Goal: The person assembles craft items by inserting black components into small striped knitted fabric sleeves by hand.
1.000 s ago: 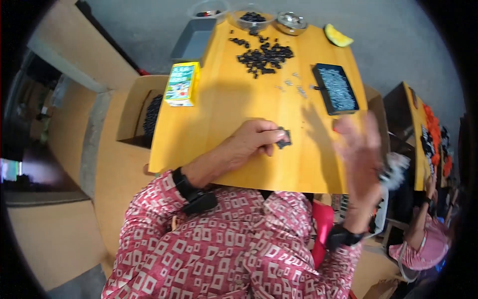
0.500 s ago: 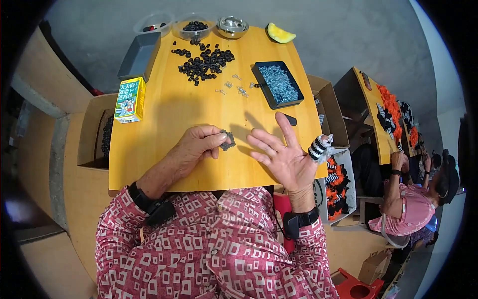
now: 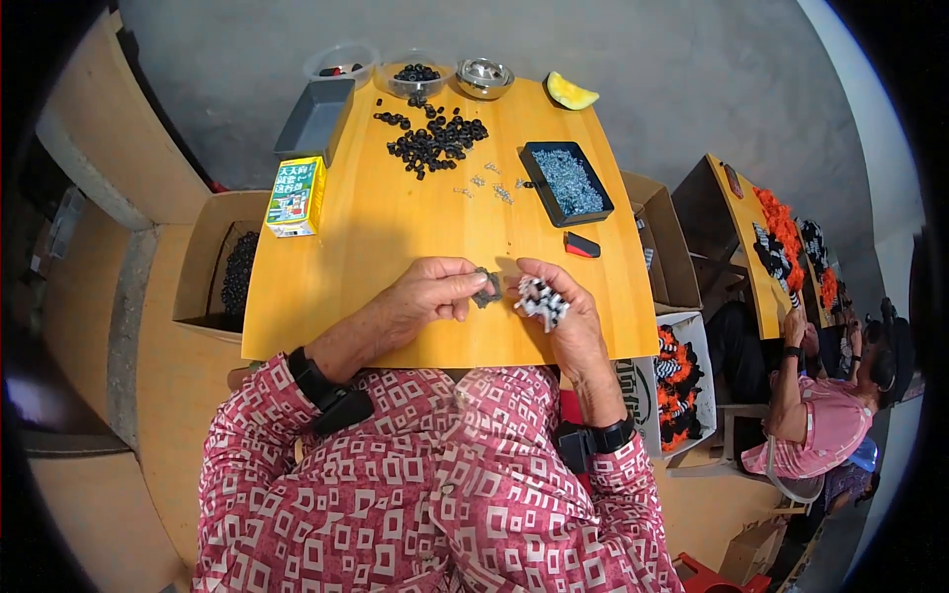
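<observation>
Above the near part of the table, my left hand (image 3: 432,296) is closed, pinching a small flat dark grey piece (image 3: 485,288) with a jagged outline between thumb and fingertips. My right hand (image 3: 578,321) faces it, fingers curved inward, with a black-and-white striped knitted piece (image 3: 542,302) at its thumb and fingers. Some of those fingertips are hidden behind the knitted piece. A narrow gap separates the two hands. Beyond the right hand lies a small red-and-black object (image 3: 582,245).
Black ring-like pieces (image 3: 435,143) lie scattered before clear bowls (image 3: 415,71) and a metal bowl (image 3: 484,77). Clear bits fill a black tray (image 3: 566,185). A grey tray (image 3: 314,117), a yellow-green carton (image 3: 296,197) and a melon slice (image 3: 571,92) stand around; boxes flank the table. A person (image 3: 806,410) sits right.
My right hand has turned from an open palm with spread fingers to a curled shape, bringing the striped piece left toward the grey one. My left hand keeps its pinch. The view has shifted slightly.
</observation>
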Available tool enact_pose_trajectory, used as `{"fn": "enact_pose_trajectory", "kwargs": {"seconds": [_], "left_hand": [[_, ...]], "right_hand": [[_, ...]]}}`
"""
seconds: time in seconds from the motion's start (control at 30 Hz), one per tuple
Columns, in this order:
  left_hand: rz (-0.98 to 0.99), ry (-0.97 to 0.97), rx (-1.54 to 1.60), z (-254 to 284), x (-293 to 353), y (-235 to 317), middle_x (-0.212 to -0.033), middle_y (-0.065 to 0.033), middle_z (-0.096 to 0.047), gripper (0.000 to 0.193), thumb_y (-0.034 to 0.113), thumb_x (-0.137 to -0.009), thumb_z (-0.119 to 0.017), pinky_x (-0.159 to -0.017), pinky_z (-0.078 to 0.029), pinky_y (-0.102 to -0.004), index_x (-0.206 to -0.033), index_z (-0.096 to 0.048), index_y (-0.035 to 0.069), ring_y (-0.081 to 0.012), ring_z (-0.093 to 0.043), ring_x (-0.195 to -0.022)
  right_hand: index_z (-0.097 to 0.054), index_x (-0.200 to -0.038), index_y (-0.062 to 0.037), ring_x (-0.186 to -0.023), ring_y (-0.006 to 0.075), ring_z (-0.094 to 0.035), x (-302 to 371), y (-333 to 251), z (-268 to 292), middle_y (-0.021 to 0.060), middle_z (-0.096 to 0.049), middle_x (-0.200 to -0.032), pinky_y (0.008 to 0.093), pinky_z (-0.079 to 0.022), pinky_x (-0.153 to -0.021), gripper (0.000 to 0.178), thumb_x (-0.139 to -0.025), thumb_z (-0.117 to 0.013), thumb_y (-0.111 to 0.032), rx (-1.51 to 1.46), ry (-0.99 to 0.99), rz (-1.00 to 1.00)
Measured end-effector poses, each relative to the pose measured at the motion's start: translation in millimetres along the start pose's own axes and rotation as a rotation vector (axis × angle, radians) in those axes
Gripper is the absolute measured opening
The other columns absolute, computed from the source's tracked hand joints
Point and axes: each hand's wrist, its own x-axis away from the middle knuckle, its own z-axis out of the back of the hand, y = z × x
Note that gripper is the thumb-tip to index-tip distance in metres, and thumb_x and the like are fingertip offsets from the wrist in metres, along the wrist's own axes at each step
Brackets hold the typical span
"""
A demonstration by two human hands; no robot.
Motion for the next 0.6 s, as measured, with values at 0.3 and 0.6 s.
{"fn": "enact_pose_trajectory", "kwargs": {"seconds": [0.3, 0.6], "left_hand": [[-0.014, -0.065, -0.108, -5, 3, -1, -0.077, 0.0038, -0.057, 0.019, 0.024, -0.093, -0.06, -0.061, -0.038, -0.0191, -0.095, -0.064, 0.005, -0.0049, -0.049, -0.066], [-0.024, -0.077, -0.138, -10, 6, 2, -0.078, 0.0018, -0.058, 0.016, 0.019, -0.088, -0.064, -0.062, -0.04, -0.0204, -0.093, -0.064, 0.004, -0.0061, -0.052, -0.066]], "right_hand": [[-0.063, -0.109, 0.0021, -0.088, 0.0114, -0.064, 0, 21, -4, 0.0078, -0.068, -0.098, 0.0234, -0.052, -0.076, 0.021, -0.088, -0.059, 0.003, -0.033, -0.112, -0.014], [-0.065, -0.094, 0.0004, -0.075, 0.0083, -0.062, 2, 17, -3, 0.0042, -0.068, -0.084, 0.0213, -0.05, -0.068, 0.011, -0.086, -0.059, 0.004, 0.01, -0.059, -0.007]]}}
